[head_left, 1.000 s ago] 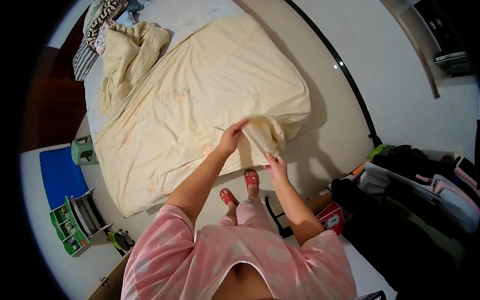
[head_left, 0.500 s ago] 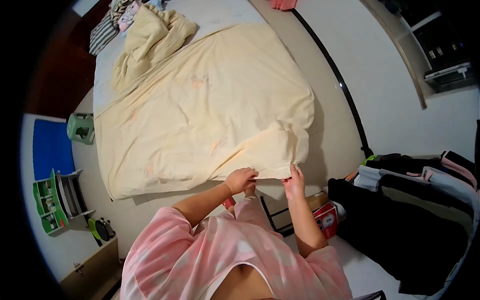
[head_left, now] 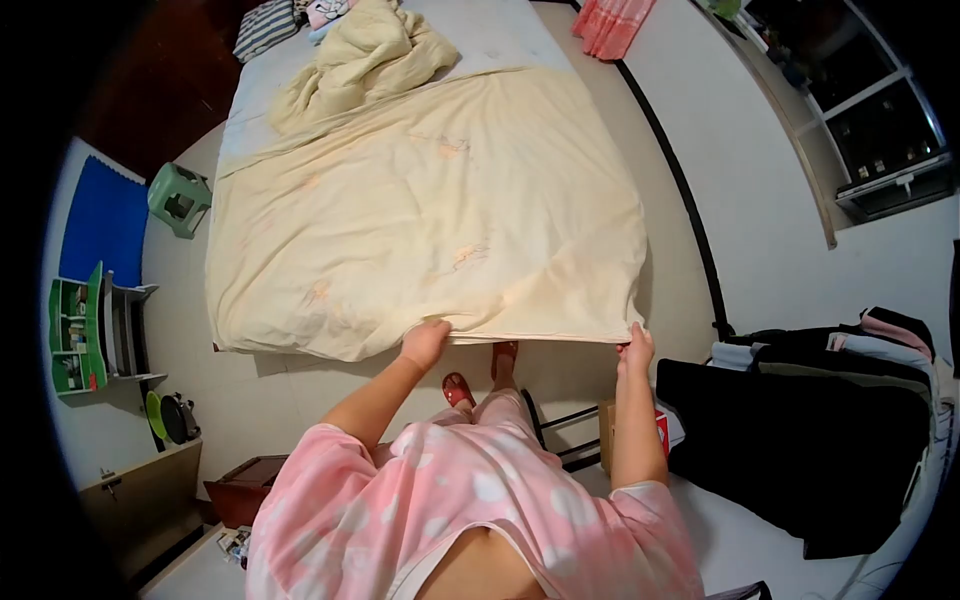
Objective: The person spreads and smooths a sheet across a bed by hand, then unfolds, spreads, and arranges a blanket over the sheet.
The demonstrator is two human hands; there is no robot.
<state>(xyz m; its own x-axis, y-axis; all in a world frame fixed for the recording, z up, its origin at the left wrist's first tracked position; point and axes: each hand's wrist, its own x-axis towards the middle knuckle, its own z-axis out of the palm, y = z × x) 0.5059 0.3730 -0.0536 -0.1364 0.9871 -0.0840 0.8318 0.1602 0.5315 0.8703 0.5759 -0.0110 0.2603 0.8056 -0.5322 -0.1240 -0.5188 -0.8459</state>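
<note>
A cream duvet cover (head_left: 420, 230) with small orange floral prints is spread over the lower part of the bed (head_left: 505, 35). Its near edge is pulled straight between my hands. My left hand (head_left: 427, 342) is closed round that edge at the middle of the bed's foot. Out at the right corner, my right hand (head_left: 636, 350) grips the same edge, with the fabric hanging in folds from it. Farther up the bed, a bunched part of the cream bedding (head_left: 365, 65) lies in a heap near the pillows.
Dark clothes (head_left: 790, 440) are piled at right, beside a metal frame (head_left: 570, 430). A green stool (head_left: 180, 198) stands left of the bed, near a green shelf (head_left: 78, 335). A striped pillow (head_left: 266, 30) lies at the head. Red slippers (head_left: 458, 390) are on my feet.
My hands have moved apart, the left one leftward and the right one rightward. The edge between them is now stretched, and the folds at the right corner are smoother. The view has shifted.
</note>
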